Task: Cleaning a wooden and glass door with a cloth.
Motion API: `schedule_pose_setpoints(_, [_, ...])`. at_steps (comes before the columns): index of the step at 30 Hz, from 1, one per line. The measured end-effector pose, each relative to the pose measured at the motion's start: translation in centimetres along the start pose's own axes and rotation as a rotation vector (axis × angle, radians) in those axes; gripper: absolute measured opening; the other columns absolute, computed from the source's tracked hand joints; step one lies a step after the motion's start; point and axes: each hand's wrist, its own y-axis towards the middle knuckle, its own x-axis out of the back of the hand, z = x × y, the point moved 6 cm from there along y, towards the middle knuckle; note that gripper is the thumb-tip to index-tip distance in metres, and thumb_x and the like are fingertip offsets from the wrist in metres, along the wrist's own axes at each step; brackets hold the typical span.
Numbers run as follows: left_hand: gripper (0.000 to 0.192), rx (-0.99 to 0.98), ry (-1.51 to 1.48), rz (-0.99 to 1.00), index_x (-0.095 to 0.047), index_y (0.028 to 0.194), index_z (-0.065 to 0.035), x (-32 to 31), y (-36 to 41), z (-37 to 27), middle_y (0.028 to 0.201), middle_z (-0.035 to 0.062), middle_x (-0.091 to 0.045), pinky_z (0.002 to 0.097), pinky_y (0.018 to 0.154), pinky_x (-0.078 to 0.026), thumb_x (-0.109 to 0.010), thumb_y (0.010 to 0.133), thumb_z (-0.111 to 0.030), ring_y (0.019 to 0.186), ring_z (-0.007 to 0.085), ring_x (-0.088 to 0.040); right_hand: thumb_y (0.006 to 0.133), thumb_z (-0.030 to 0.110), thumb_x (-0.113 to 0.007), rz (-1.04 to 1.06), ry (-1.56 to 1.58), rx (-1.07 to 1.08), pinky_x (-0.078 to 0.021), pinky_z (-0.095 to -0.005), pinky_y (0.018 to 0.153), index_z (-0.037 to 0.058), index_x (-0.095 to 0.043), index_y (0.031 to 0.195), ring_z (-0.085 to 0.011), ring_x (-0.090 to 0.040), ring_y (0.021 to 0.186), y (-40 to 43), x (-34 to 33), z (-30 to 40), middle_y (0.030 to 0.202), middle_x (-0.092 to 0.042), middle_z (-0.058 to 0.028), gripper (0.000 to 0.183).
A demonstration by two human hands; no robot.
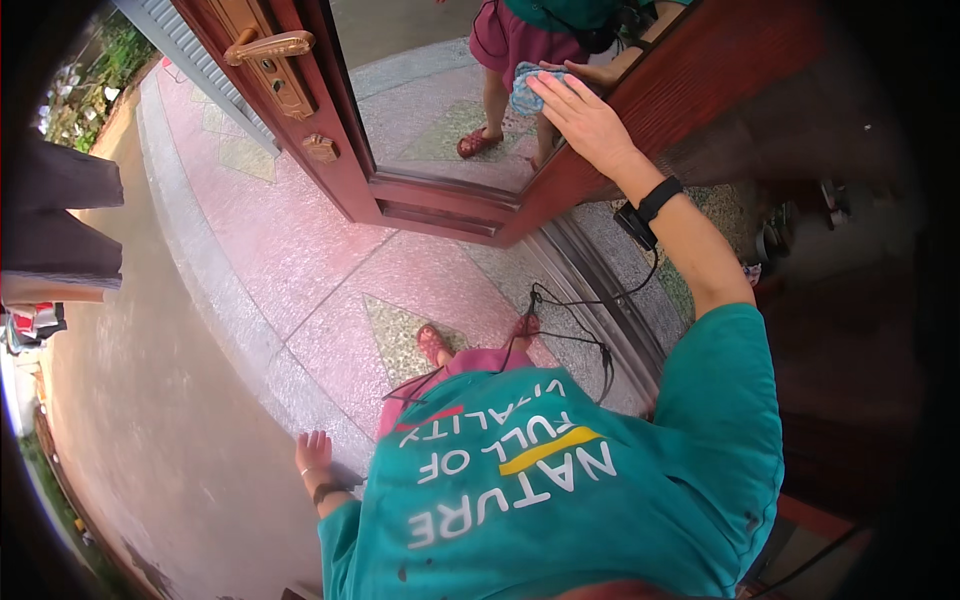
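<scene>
My right hand [592, 124] presses a folded light-blue cloth [528, 88] flat against the dark glass pane [420, 90] of a reddish-brown door. The fingers lie extended over the cloth, and its underside is hidden. The glass mirrors my arm, shorts and sandals. My left hand [313, 450] hangs low at my left side with nothing in it, above the edge of the paved step. On the door's frame, left of the glass, sits a gold-coloured lever handle [270, 48] on an ornate plate, with a small ornate fitting [321, 148] below it.
A metal door track [600, 285] crosses the floor at my right. A black cable [570, 301] loops from the device on my right wrist past my legs. Pink and grey terrazzo paving [330, 277] lies underfoot, bordering concrete ground [172, 405]. Dark clothes [64, 210] hang at the left.
</scene>
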Motion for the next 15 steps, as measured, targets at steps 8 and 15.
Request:
schedule_pose_setpoints(8, [0.031,-0.025,0.073,0.067,-0.054,0.119,-0.0128,6.7,2.9,2.9,0.121,0.0103,-0.055,0.0479,0.091,-0.043,-0.041,0.095,-0.027,0.111,0.0313,-0.054,0.088,0.021,-0.048,0.364,-0.069,0.243,-0.0132,-0.038,0.118,0.0069,-0.061,0.121,-0.0172,-0.021,0.142,-3.3,-8.3,8.4,0.151,-0.032,-0.0022,0.038])
schedule_pose_setpoints(15, [0.02,-0.544,0.654,0.428,-0.064,0.095,-0.0158,15.7,6.6,5.7,0.098,0.0034,-0.062,0.0416,0.085,-0.044,-0.045,0.091,-0.021,0.097,0.0221,-0.059,0.082,0.017,-0.053,-0.122,0.091,0.082,-0.0217,-0.0395,0.115,0.0065,-0.06,0.118,-0.0174,-0.029,0.14,5.5,-1.3,3.0,0.149,-0.036,-0.0016,0.038])
